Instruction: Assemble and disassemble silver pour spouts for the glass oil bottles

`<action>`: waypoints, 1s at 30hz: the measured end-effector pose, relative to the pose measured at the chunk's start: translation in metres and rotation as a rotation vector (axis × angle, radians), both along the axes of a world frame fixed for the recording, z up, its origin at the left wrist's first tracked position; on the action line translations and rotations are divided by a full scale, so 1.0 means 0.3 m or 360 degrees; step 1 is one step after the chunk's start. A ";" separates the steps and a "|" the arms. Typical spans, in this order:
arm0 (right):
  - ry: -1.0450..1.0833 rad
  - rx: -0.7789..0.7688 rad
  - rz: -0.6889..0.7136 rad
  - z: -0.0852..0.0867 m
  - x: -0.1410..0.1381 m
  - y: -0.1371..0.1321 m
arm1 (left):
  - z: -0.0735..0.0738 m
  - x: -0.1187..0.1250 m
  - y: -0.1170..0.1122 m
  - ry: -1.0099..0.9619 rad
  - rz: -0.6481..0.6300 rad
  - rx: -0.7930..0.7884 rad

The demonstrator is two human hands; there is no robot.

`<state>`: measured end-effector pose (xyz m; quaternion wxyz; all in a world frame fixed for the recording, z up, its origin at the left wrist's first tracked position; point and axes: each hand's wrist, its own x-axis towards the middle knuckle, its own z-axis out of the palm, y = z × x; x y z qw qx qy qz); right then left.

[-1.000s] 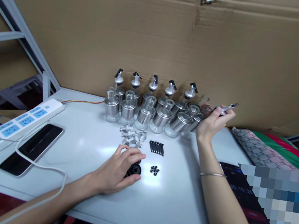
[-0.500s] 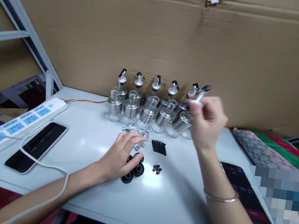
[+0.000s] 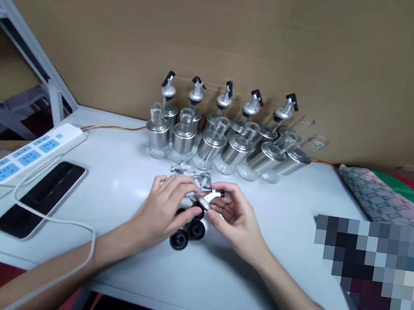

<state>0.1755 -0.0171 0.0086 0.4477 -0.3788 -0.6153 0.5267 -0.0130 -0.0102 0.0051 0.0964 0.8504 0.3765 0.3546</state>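
Note:
A silver pourer spout (image 3: 206,199) with a black flap is held low over the table, between my two hands. My right hand (image 3: 238,221) curls around its flap side, thumb near the base. From the other side, my left hand (image 3: 165,205) bends its fingers and thumb about the base rim. Black round caps (image 3: 195,229) lie just below the hands, partly covered by my left hand. Behind the fingertips is a small pile of silver spout pieces (image 3: 183,168), partly hidden.
Glass bottles with metal sleeves (image 3: 211,148) stand in rows at the back; several rear ones carry pourer spouts (image 3: 225,96). At left are a power strip (image 3: 16,164), a phone (image 3: 41,198) and a white cable (image 3: 54,223). Patterned fabric (image 3: 367,193) lies at right.
My right hand has come down and left from beside the bottles, bringing the pourer spout to my left hand. My left hand has closed in on the spout. The view has shifted slightly.

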 end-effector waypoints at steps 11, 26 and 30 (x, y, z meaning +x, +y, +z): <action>-0.0334 0.0408 -0.0269 -0.002 0.031 -0.025 | 0.001 -0.002 -0.020 0.0123 -0.0127 -0.0215; -0.0900 0.0780 -0.0424 0.055 0.060 0.000 | 0.007 -0.007 -0.006 0.0058 -0.0057 0.0036; -0.0907 0.0842 -0.0346 0.055 0.061 0.006 | 0.007 -0.012 -0.005 0.0044 -0.0073 0.0023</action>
